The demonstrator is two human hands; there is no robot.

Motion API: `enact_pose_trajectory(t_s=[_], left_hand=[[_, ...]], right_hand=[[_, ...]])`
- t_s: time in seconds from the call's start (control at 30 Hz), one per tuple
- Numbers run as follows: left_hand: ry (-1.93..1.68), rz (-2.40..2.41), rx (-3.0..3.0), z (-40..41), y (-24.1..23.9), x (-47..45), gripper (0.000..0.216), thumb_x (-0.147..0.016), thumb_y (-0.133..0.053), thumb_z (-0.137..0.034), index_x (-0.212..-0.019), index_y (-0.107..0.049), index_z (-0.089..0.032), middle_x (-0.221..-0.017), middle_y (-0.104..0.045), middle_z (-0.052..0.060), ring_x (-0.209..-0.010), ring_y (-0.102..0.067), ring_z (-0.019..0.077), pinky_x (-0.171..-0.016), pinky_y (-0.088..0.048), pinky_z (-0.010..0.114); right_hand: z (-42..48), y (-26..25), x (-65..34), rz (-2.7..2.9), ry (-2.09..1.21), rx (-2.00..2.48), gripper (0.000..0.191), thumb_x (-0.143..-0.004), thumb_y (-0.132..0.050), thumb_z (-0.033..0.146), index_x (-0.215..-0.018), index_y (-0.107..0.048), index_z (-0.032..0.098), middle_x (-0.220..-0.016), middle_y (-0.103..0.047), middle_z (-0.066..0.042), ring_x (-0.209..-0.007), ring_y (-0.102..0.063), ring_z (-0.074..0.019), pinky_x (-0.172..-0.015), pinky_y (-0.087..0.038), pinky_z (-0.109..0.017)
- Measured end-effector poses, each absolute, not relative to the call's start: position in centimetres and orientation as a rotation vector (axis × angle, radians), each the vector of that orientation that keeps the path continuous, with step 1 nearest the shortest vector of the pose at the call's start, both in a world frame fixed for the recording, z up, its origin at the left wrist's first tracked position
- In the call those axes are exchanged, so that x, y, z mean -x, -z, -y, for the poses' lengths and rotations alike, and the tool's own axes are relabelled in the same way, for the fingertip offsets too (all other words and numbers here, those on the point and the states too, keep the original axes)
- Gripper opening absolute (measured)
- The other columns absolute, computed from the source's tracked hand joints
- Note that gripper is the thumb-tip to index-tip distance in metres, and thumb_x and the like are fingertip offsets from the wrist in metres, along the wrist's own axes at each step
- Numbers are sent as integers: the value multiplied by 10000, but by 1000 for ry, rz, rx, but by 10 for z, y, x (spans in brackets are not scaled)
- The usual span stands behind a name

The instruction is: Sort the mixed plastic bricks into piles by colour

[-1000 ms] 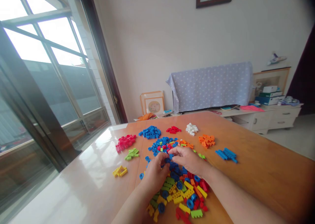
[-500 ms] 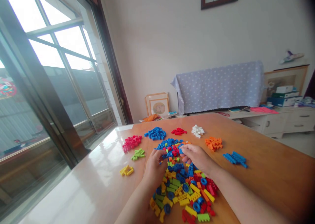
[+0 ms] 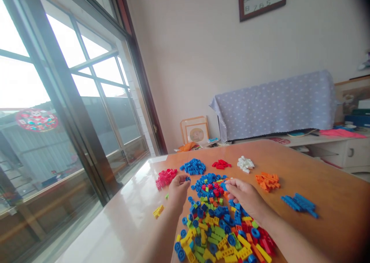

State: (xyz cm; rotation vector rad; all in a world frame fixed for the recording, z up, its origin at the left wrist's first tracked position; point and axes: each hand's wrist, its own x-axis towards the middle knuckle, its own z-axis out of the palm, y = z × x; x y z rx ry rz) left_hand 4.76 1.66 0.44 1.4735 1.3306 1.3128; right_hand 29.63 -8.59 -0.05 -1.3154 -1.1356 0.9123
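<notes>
My left hand is closed in a pinch on a small blue brick, just left of the mixed pile. My right hand pinches a blue toy brick over the pile's right side. Below and between the hands spreads the mixed pile of toy bricks in blue, yellow, green, red and orange, with blue wheels among them. A heap of blue bricks lies beyond my left hand, and pink-red bricks lie beside it. My left hand mostly covers a few green bricks.
Sorted groups ring the pile on the wooden table: red bricks, white bricks, orange bricks, long blue pieces and yellow bricks. A glass door stands at the left. A cloth-covered object is behind the table.
My left hand has moved away from the pile, up and left toward the blue and pink-red heaps, carrying a small blue brick. My right hand keeps its blue brick. The view has turned left.
</notes>
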Motion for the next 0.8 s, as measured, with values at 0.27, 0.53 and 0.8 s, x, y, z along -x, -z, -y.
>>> enact_pose_trajectory(t_s=[0.27, 0.53, 0.8], left_hand=[[-1222, -1382, -1367, -83, 3, -66, 442, -692, -781, -301, -1069, -683, -91, -670, -600, -6, -608, -575, 122, -606, -445, 254], [-1144, -1487, -1282, -133, 19, -83, 261, -930, -649, -317, -1107, -629, -126, -905, -663, 27, -736, -634, 124, -674, -548, 275], [-1157, -1490, -1253, -152, 23, -95, 294, -870, -708, -255, -1126, -638, -130, -799, -654, 1, -678, -631, 123, -653, -529, 258]], right_hand=[[89, -7, -302, 1117, -899, 1274, 428, -828, -593, 547, -1069, -683, 206, -812, -703, -19, -764, -657, -192, -668, -519, -290], [85, -9, -308, 1056, -878, 1277, 408, -821, -589, 561, -1025, -693, 224, -807, -716, -23, -765, -658, -200, -660, -524, -289], [85, -11, -309, 1085, -872, 1280, 382, -840, -576, 555, -979, -676, 214, -841, -715, -31, -781, -669, -203, -689, -530, -299]])
